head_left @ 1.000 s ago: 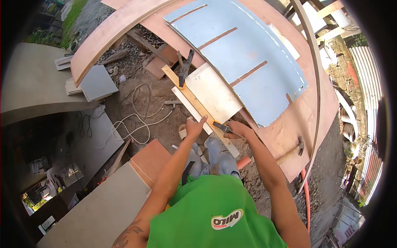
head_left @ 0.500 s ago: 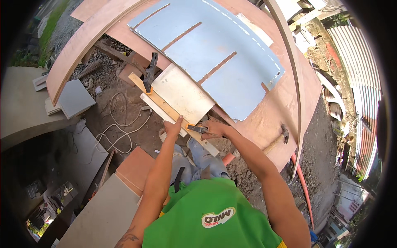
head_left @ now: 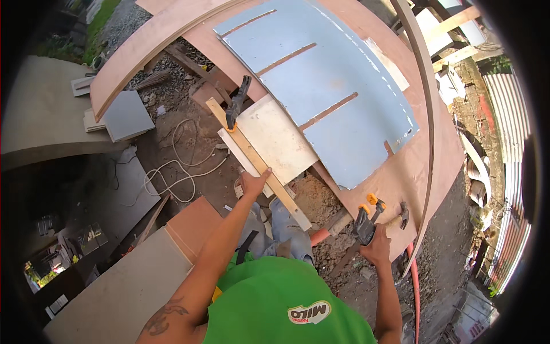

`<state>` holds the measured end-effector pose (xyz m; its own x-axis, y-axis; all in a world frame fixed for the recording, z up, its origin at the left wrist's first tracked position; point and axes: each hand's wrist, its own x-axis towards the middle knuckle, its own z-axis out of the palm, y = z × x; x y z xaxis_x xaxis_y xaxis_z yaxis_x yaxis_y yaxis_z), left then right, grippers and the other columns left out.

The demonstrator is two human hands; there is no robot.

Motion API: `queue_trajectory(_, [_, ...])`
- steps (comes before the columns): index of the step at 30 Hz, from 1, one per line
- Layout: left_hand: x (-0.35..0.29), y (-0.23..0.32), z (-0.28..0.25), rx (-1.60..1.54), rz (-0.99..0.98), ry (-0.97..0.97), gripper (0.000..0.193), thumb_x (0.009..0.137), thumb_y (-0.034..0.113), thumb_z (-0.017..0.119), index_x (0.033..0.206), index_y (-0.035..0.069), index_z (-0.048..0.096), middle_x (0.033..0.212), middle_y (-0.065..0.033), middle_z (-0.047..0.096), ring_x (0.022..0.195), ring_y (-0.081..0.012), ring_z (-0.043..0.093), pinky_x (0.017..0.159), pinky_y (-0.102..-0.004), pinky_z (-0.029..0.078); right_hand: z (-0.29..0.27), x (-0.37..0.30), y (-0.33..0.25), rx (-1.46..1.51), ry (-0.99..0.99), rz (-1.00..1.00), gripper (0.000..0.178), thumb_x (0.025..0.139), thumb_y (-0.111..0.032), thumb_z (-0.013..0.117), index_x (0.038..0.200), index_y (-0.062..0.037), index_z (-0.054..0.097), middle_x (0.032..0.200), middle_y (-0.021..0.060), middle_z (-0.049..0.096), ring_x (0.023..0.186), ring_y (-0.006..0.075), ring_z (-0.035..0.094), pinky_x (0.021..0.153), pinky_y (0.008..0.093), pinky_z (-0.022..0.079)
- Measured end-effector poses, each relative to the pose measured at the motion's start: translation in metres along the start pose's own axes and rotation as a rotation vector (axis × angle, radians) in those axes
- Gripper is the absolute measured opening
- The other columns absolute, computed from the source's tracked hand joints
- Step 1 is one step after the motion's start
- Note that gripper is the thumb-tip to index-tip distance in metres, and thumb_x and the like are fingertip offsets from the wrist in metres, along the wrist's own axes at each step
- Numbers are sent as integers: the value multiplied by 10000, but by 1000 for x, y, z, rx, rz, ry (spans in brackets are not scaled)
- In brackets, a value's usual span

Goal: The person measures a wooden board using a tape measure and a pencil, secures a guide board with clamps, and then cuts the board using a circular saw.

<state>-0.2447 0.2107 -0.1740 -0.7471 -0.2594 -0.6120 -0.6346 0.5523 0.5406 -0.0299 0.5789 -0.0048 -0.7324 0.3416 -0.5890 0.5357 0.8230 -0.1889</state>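
My left hand (head_left: 254,182) is closed on the edge of a narrow wooden strip (head_left: 258,161), thumb on top; the fingers beneath are partly hidden. The strip lies along the edge of a whitish board (head_left: 279,137). A black bar clamp (head_left: 238,103) with an orange pad stands at the strip's far end. Off to the right, my right hand (head_left: 376,247) grips a second bar clamp (head_left: 363,228), black with orange pads, apart from the strip. Just past that hand lies a hammer (head_left: 404,215) on the plywood, its handle partly hidden.
A pale blue panel (head_left: 344,109) with brown slots lies on a large pinkish plywood sheet (head_left: 424,166). Curved wooden strips (head_left: 425,74) arch over both sides. A white cord (head_left: 186,172) loops on the dirt at left. An orange pipe (head_left: 416,298) runs along the right.
My right hand has taken the near clamp off the wooden strip and carried it right, over by the hammer. My left hand stays on the strip. The whole view has shifted slightly.
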Motion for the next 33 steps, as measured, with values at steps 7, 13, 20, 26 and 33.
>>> queue_trajectory(7, [33, 26, -88, 420, 454, 235, 1263, 642, 524, 864, 1531, 7, 130, 1493, -276, 239, 1406, -431, 258, 1148, -505, 273, 27, 134, 69, -203, 128, 115, 721, 613, -230, 792, 1198, -75, 402, 1204, 163, 507, 1149, 392, 518, 914, 606, 378])
queue_trajectory(13, [134, 74, -177, 622, 799, 52, 1112, 682, 464, 823, 1511, 15, 234, 1531, -173, 288, 1448, -368, 228, 1180, -518, 205, 14, 157, 9, -374, 167, 415, 704, 724, -193, 715, 1345, -79, 405, 1303, 180, 492, 1190, 388, 526, 975, 643, 361])
queue_trajectory(20, [231, 123, -186, -100, 654, -608, 461, 914, 328, 551, 1193, -31, 627, 1180, -208, 650, 1107, -345, 607, 1017, -406, 429, 57, 132, -228, 787, 114, -61, 525, 790, -217, 761, 1191, 74, 587, 1077, 192, 645, 843, 232, 686, 720, 328, 546])
queue_trajectory(26, [259, 163, -148, 122, 428, -780, 820, 745, 675, 702, 1013, -99, 676, 1032, -241, 672, 1018, -291, 640, 835, -372, 508, 109, 174, -415, 810, -74, -101, 696, 798, -314, 793, 1295, 89, 520, 1151, 246, 603, 888, 243, 672, 730, 334, 560])
queue_trajectory(33, [247, 163, -128, -90, 183, -784, 693, 662, 608, 762, 886, -41, 671, 816, -129, 660, 749, -206, 634, 647, -344, 488, 125, 198, -488, 473, 199, 92, 828, 725, -420, 804, 1326, 45, 474, 1207, 259, 552, 1056, 398, 607, 895, 497, 500])
